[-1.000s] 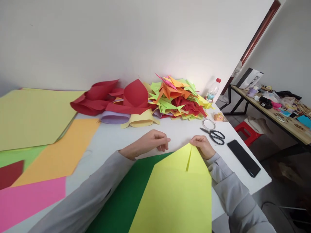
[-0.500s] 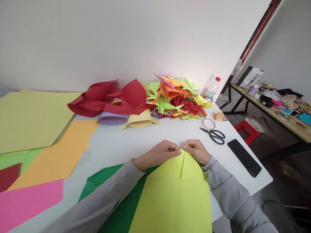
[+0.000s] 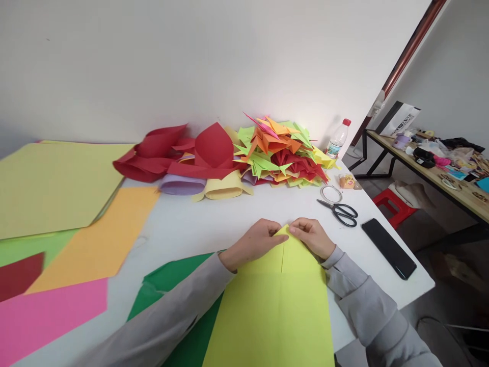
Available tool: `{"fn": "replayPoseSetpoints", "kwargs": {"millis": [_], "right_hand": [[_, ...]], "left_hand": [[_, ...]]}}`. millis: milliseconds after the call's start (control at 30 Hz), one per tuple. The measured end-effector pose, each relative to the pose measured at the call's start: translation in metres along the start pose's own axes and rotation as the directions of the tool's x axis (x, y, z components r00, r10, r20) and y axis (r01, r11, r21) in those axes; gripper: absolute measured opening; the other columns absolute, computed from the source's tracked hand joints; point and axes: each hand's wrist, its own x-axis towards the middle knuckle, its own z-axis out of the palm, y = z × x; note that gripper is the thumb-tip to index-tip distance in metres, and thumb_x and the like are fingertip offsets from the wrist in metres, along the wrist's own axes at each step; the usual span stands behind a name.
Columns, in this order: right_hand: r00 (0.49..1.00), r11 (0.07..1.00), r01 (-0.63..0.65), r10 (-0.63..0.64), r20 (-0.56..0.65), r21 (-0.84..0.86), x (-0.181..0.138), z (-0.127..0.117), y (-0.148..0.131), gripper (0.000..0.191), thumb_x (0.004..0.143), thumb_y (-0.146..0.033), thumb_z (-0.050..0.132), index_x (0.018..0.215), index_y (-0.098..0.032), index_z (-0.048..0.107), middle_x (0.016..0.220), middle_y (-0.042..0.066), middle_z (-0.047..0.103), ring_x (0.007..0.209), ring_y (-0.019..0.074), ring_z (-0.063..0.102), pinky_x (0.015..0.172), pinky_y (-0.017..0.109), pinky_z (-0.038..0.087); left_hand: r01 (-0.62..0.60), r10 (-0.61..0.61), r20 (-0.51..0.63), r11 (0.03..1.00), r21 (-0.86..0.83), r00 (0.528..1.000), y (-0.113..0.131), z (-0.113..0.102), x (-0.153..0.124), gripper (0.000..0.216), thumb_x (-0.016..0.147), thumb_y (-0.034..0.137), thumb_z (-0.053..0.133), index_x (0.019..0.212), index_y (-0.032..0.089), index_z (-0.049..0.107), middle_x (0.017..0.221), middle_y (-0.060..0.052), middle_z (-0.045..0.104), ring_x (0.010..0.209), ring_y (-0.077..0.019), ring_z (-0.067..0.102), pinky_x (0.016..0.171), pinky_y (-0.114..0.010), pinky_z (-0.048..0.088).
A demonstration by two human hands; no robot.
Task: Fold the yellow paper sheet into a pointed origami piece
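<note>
A large sheet of yellow paper (image 3: 267, 316) lies in front of me, its far corners folded in to a point with a seam down the middle. My left hand (image 3: 259, 242) pinches the folded tip from the left, thumb along the paper. From the other side, my right hand (image 3: 312, 236) grips the same tip between thumb and fingers. The two hands are close together, a small gap between them. Beneath the yellow sheet and my left forearm lies green paper (image 3: 168, 278). Black-handled scissors (image 3: 342, 212) rest beyond my right hand.
Against the wall stand rolled red paper shapes (image 3: 214, 148) and a pile of folded coloured paper (image 3: 278, 153). A bottle (image 3: 338, 138), wire ring (image 3: 331, 193) and phone (image 3: 388, 248) sit at the right. Coloured sheets (image 3: 57, 188) cover the left. A red stool (image 3: 395, 204) stands beyond the table edge.
The view has shifted slightly. The tip of the yellow paper now stands up between my fingers, and the seam's two edges sit closer together. Both hands keep their pinch.
</note>
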Motion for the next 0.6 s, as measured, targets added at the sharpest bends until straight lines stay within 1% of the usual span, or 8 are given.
{"fn": "replayPoseSetpoints", "kwargs": {"millis": [67,167,333,367,433,500,533,600], "right_hand": [[1.0,1.0,0.002,-0.003,-0.03,-0.012,0.002,-0.005,0.0,0.044,0.066,-0.058,0.075,0.078,-0.017,0.064,0.069,-0.001,0.063,0.058,0.0105,0.052,0.054,0.023,0.04],[0.997,0.997,0.01,-0.017,-0.079,-0.083,0.005,-0.015,0.003,0.04,0.065,-0.052,0.077,0.082,-0.017,0.066,0.065,-0.001,0.063,0.054,0.0107,0.052,0.052,0.023,0.04],[0.974,0.944,0.064,-0.13,-0.185,-0.325,0.012,-0.027,0.012,0.031,0.069,-0.042,0.069,0.087,-0.016,0.065,0.064,0.0,0.063,0.053,0.0115,0.053,0.051,0.024,0.042],[0.97,0.927,0.071,-0.15,-0.192,-0.369,0.012,-0.027,0.013,0.03,0.07,-0.041,0.067,0.087,-0.016,0.065,0.065,0.0,0.064,0.054,0.0118,0.054,0.053,0.024,0.043],[0.964,0.899,0.078,-0.178,-0.198,-0.432,0.013,-0.026,0.016,0.026,0.072,-0.037,0.065,0.087,-0.016,0.065,0.067,0.0,0.064,0.056,0.0121,0.055,0.055,0.025,0.045],[0.959,0.869,0.082,-0.202,-0.199,-0.488,0.012,-0.024,0.016,0.021,0.073,-0.032,0.064,0.088,-0.016,0.066,0.068,0.0,0.065,0.058,0.0124,0.055,0.058,0.025,0.046],[0.957,0.849,0.085,-0.215,-0.195,-0.521,0.011,-0.023,0.016,0.019,0.074,-0.029,0.063,0.088,-0.017,0.067,0.069,0.0,0.065,0.059,0.0127,0.056,0.059,0.026,0.046],[0.954,0.804,0.09,-0.24,-0.181,-0.588,0.009,-0.02,0.015,0.015,0.075,-0.024,0.062,0.087,-0.018,0.067,0.071,0.0,0.066,0.062,0.0136,0.057,0.063,0.027,0.047]], "left_hand": [[-0.01,0.015,-0.109,0.999,0.043,0.994,-0.003,-0.007,0.002,0.041,0.073,0.053,0.053,0.054,0.02,0.037,0.053,0.006,0.032,0.049,-0.0094,0.033,0.044,-0.022,0.025],[-0.002,0.036,-0.248,0.991,0.135,0.968,-0.008,-0.019,0.006,0.037,0.078,0.051,0.047,0.059,0.02,0.044,0.056,0.004,0.04,0.051,-0.0111,0.039,0.046,-0.022,0.03],[0.031,0.12,-0.372,0.927,0.374,0.92,-0.017,-0.025,0.008,0.032,0.084,0.043,0.045,0.063,0.02,0.049,0.059,0.0,0.051,0.059,-0.0173,0.051,0.055,-0.028,0.039],[0.033,0.146,-0.385,0.906,0.422,0.911,-0.018,-0.023,0.008,0.029,0.085,0.041,0.045,0.068,0.019,0.054,0.067,-0.002,0.058,0.066,-0.0198,0.055,0.06,-0.029,0.042],[0.034,0.197,-0.401,0.865,0.501,0.894,-0.02,-0.017,0.006,0.023,0.087,0.033,0.046,0.088,0.017,0.061,0.095,-0.011,0.066,0.087,-0.0252,0.061,0.073,-0.034,0.046],[0.031,0.277,-0.379,0.771,0.636,0.883,-0.022,-0.011,0.005,0.028,0.088,0.024,0.046,0.11,0.013,0.06,0.122,-0.017,0.061,0.103,-0.0284,0.06,0.082,-0.037,0.047],[0.017,0.342,-0.326,0.666,0.745,0.881,-0.023,-0.009,0.004,0.032,0.089,0.019,0.045,0.117,0.012,0.058,0.128,-0.018,0.059,0.106,-0.029,0.059,0.083,-0.038,0.047],[-0.038,0.437,-0.16,0.41,0.911,0.885,-0.025,-0.006,0.004,0.034,0.089,0.011,0.044,0.119,0.011,0.058,0.13,-0.019,0.058,0.107,-0.0294,0.059,0.083,-0.039,0.049]]}}
